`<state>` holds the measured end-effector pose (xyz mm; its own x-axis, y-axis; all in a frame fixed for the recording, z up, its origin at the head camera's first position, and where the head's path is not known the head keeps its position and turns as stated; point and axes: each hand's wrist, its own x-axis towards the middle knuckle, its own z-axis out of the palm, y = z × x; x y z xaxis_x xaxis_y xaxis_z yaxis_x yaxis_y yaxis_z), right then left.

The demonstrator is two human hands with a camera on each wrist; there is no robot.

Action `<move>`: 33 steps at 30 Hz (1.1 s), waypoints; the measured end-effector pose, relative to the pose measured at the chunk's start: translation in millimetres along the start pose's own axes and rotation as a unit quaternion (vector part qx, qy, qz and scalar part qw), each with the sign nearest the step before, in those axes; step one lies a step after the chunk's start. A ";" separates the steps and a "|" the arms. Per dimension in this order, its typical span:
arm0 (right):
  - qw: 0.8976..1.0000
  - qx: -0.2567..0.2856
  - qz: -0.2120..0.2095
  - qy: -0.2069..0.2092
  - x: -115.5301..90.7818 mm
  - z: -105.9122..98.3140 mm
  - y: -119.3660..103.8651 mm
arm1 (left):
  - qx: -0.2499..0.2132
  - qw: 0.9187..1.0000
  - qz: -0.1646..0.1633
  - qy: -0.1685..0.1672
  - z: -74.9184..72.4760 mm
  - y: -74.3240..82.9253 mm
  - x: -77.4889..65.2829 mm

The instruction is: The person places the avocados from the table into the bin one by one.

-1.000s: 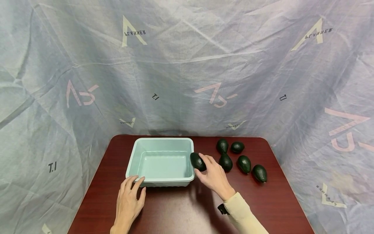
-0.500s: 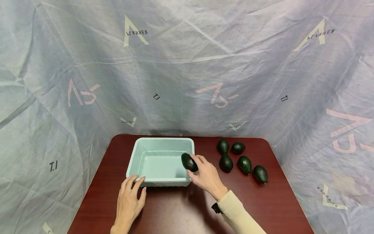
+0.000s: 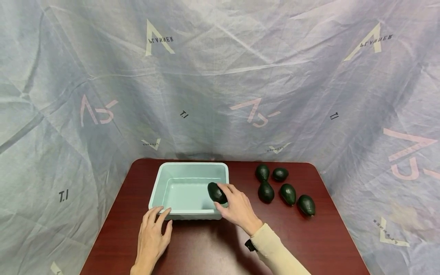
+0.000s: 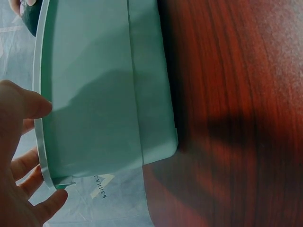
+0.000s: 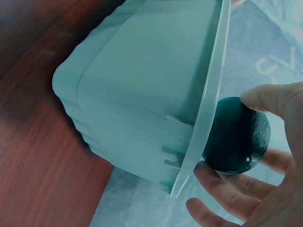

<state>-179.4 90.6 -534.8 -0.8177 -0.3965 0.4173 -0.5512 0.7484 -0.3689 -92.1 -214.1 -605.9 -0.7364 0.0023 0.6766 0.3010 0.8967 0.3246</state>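
A dark green avocado (image 3: pixel 217 193) is gripped by my right hand (image 3: pixel 237 208), thumb on the near side and fingers over the top. It hangs above the right part of a pale green plastic basin (image 3: pixel 192 211), over the rim. The right wrist view shows the avocado (image 5: pixel 239 137) between thumb and fingers, just beyond the basin's edge. My left hand (image 3: pixel 151 238) rests its relaxed fingers on the basin's front left rim. In the left wrist view, the left thumb (image 4: pixel 35 105) lies across the outside of the rim, with the other fingers near the corner.
Several more avocados lie right of the basin; among them are a rear one (image 3: pixel 280 174), one near the middle (image 3: pixel 288 194) and the rightmost one (image 3: pixel 306 205). The dark red table (image 3: pixel 203 248) meets a hanging grey cloth (image 3: pixel 213 95) behind and at both sides.
My right hand has carried the avocado leftward, from beside the basin's right rim to over its inside. My left hand stays at the front left rim.
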 end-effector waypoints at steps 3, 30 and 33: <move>1.000 0.005 0.000 -0.005 0.3 -0.1 -2.0 | -0.001 1.000 0.002 0.002 0.1 -0.4 -0.1; 1.000 0.002 -0.005 -0.012 -1.5 10.1 -8.2 | -0.002 1.000 0.002 0.004 2.7 -0.8 -1.9; 1.000 0.000 -0.007 -0.010 -0.9 10.8 -7.6 | -0.003 1.000 0.000 0.003 2.9 -1.0 -2.0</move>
<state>-176.3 79.5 -541.4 -0.8135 -0.4176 0.4048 -0.5622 0.7427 -0.3637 -92.7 -213.7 -609.6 -0.7326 -0.0004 0.6807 0.3045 0.8942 0.3282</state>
